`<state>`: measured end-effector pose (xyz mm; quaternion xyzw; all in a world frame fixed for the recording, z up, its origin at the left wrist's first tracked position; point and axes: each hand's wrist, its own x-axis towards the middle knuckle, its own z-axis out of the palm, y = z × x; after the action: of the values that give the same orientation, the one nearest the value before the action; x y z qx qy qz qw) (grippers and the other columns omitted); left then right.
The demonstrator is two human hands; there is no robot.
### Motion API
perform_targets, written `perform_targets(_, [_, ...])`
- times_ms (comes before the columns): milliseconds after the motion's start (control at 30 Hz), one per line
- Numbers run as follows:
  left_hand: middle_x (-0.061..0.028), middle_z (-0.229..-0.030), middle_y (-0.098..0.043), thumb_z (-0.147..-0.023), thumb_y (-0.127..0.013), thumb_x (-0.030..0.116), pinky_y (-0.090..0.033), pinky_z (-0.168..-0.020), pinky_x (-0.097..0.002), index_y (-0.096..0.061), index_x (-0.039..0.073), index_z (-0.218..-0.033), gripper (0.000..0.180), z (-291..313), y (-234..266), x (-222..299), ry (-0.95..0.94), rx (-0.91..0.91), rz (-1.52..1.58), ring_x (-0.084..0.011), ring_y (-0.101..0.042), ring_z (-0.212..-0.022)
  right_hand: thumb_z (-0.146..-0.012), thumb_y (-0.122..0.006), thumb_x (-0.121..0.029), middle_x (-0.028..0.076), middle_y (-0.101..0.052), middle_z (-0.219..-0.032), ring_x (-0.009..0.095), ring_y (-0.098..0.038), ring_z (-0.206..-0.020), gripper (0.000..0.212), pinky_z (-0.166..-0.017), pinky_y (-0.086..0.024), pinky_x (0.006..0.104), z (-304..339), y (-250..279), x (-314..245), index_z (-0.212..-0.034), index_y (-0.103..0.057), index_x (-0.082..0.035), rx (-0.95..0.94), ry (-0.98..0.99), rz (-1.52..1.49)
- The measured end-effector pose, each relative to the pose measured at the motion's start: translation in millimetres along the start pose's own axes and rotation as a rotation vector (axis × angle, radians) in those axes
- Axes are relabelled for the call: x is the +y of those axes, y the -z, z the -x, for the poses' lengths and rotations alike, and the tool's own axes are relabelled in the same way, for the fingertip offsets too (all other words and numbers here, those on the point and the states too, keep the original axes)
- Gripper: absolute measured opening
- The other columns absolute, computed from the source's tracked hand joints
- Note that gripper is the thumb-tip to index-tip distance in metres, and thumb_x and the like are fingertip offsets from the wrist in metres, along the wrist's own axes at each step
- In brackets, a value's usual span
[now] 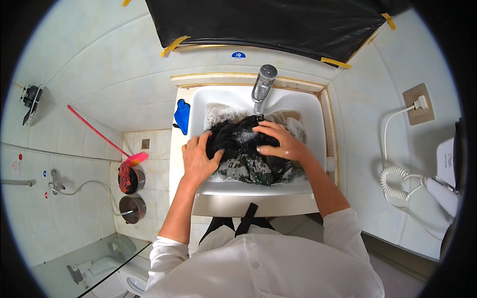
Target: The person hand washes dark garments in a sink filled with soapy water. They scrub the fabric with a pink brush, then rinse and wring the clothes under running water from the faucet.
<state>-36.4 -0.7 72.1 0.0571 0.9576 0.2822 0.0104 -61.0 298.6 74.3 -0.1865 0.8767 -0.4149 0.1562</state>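
A wet black garment (231, 136) with a camouflage-patterned part (246, 169) lies bunched in the white sink (198, 107), among soapy water and foam. My left hand (198, 161) grips its left side, the fingers curled into the cloth and the thumb towards the middle. On the other side my right hand (282, 141) holds the upper right of the bundle, its fingertips pressed into the black fabric. The chrome faucet (264, 82) stands just behind the garment, over its far edge. Some fingertips are hidden in the folds.
A blue glove-like item (182, 116) lies on the sink's left ledge. Two buckets (133, 208) stand on the floor at left, one holding red cloth (124, 176), near a pink long-handled brush (94, 130). A hair dryer (442, 193) with coiled cord hangs at right.
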Motion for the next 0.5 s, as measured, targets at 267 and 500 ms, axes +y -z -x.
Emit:
perform_targets(267, [-0.0291,-0.157,-0.027,-0.085,-0.072,0.050,-0.033,-0.112,-0.0546,-0.023,0.026,-0.159,0.092,-17,-56,-11,-0.168,-0.159,-0.023,-0.0504,-0.038,-0.135,-0.097,-0.053,-0.056,0.008,-0.028,-0.160,0.040,-0.032,-0.139,0.061,-0.105,-0.032,0.0602,-30,-74,-1,-0.151,-0.043,-0.029,0.001,0.093,0.571])
perform_targets(500, [-0.0231,-0.134,-0.049,-0.088,-0.069,0.030,-0.048,-0.094,-0.0488,-0.038,0.008,-0.147,0.070,-35,-82,-11,0.023,-0.157,-0.210,-0.0400,-0.058,-0.113,-0.098,-0.059,-0.040,0.015,-0.042,-0.144,0.039,-0.046,-0.121,0.045,-0.093,-0.045,0.0511,-80,-88,23,-0.136,-0.056,-0.018,0.024,0.064,0.569])
